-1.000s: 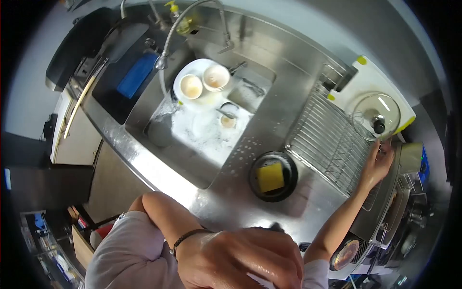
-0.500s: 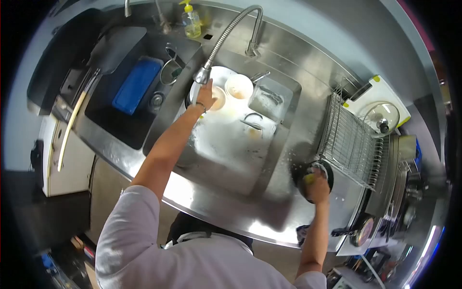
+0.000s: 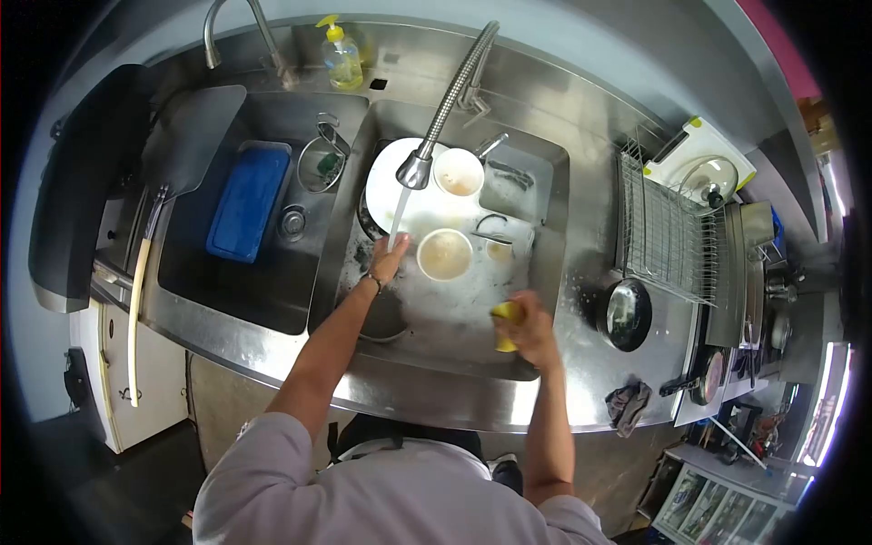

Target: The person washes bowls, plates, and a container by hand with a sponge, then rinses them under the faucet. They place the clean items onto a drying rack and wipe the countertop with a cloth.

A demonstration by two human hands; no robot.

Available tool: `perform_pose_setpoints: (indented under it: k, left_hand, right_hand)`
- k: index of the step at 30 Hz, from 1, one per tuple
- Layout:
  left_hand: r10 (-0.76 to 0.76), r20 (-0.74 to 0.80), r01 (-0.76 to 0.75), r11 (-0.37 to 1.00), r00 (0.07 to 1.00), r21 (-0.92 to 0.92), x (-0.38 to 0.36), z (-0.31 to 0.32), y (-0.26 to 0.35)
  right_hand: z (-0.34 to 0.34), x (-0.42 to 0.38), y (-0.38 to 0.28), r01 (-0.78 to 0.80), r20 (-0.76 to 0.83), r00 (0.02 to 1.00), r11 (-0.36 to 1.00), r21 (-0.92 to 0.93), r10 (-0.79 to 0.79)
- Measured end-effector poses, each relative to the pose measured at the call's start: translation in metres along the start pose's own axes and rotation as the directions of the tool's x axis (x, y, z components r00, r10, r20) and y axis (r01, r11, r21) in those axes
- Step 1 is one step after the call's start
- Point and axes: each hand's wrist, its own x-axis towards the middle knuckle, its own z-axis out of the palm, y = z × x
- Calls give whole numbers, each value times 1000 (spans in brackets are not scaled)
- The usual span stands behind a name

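My right hand point(image 3: 534, 334) holds a yellow sponge point(image 3: 507, 325) over the front right of the soapy sink point(image 3: 545, 272). My left hand point(image 3: 388, 259) is under the water running from the spring faucet point(image 3: 415, 168), its fingers apart and apparently holding nothing. Just right of it a white bowl point(image 3: 445, 254) contains cloudy liquid. Behind are a large white plate point(image 3: 386, 186) and another white bowl point(image 3: 459, 173). A small black pan point(image 3: 627, 314) with suds in it rests on the counter, right of the sink.
A wire dish rack point(image 3: 663, 241) stands at the right, with a glass lid point(image 3: 708, 182) behind it. In the left basin are a blue tray point(image 3: 248, 202) and a strainer point(image 3: 321, 165). A dark cloth point(image 3: 627, 406) lies at the counter's front edge, and a soap bottle point(image 3: 342, 59) stands at the back.
My right hand has moved left from the black pan to over the sink with the sponge. My left hand has come nearer to me, and one white bowl now sits lower in the sink.
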Motion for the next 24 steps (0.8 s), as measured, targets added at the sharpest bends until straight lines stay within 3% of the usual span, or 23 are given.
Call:
perform_pose_setpoints:
  k: [1,2,4,6,8,10,12,13,14,15,16,17,18,20,22,23,24]
  left_hand:
    - [7,-15,-5,987,1000,161,-25,-12,61]
    - [7,-10,-5,986,1000,166,-12,-9,41]
    - [-114,-312,209,933,943,293,33,2,-16]
    - [-145,-307,220,949,941,225,47,4,-7]
    - [-205,-310,241,967,928,81,53,1,12]
    - [-197,-289,254,952,937,173,52,3,3]
    - [-78,-87,102,941,993,323,68,8,-33]
    - [-64,-352,207,899,934,387,14,17,54]
    - [-57,-351,202,897,935,392,7,20,52]
    - [-156,-240,178,981,958,73,2,23,53]
    - [-212,-99,181,950,972,-253,0,25,55]
    - [-246,-131,179,904,960,-389,0,29,59]
    - [-245,-130,180,906,961,-382,7,29,51]
    - [-502,-138,314,708,853,-633,29,31,28]
    - [-496,-207,290,743,843,-603,31,34,25]
    - [-388,-495,268,916,777,-297,32,37,23]
    - [-173,-708,294,955,685,51,33,40,18]
  right_hand:
    - [25,3,13,-81,27,996,996,37,80]
    - [48,6,28,-123,40,992,991,60,121]
    - [75,7,41,-172,45,985,981,88,168]
    - [86,6,46,-415,173,908,874,251,382]
    - [88,1,48,-446,183,894,852,275,409]
    - [91,-4,61,-405,149,913,887,219,380]
    - [90,-6,69,-422,170,905,866,267,389]
    - [89,-7,72,-443,193,896,843,306,401]
    - [89,-5,76,-440,191,897,841,313,398]
    - [88,-3,78,-446,191,895,826,344,403]
    - [89,-1,80,-452,191,892,808,377,409]
    - [90,-2,81,-456,194,890,802,386,413]
    - [87,-1,72,-479,219,878,771,420,426]
    - [84,6,69,-492,238,870,744,451,431]
    - [86,3,74,-484,237,875,750,451,422]
    - [86,2,77,-485,239,874,748,452,423]
    - [85,1,79,-472,222,881,755,454,418]
